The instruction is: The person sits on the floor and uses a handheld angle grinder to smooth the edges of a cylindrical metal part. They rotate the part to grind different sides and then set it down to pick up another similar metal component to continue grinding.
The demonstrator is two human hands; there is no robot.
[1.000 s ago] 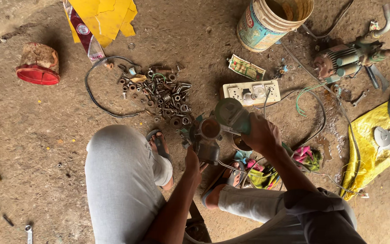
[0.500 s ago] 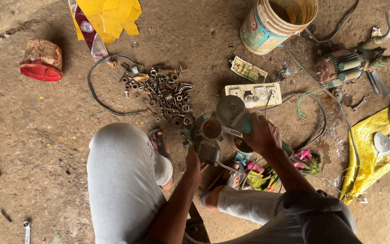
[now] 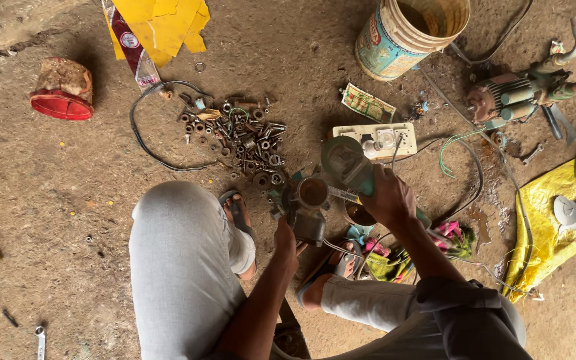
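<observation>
Seated on the dirt floor [image 3: 48,200], the right hand [image 3: 388,199] grips a green angle grinder [image 3: 349,165] just beside a rusty cylindrical metal part [image 3: 309,208] gripped by the left hand [image 3: 286,241]; a loose hold could let the disc skid toward fingers.

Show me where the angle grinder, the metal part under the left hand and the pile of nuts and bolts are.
angle grinder [image 3: 346,162]: head view, on its round guard.
metal part [image 3: 312,193]: head view, on its rusty round opening.
pile of nuts and bolts [image 3: 244,137]: head view, on the middle of the heap.
</observation>
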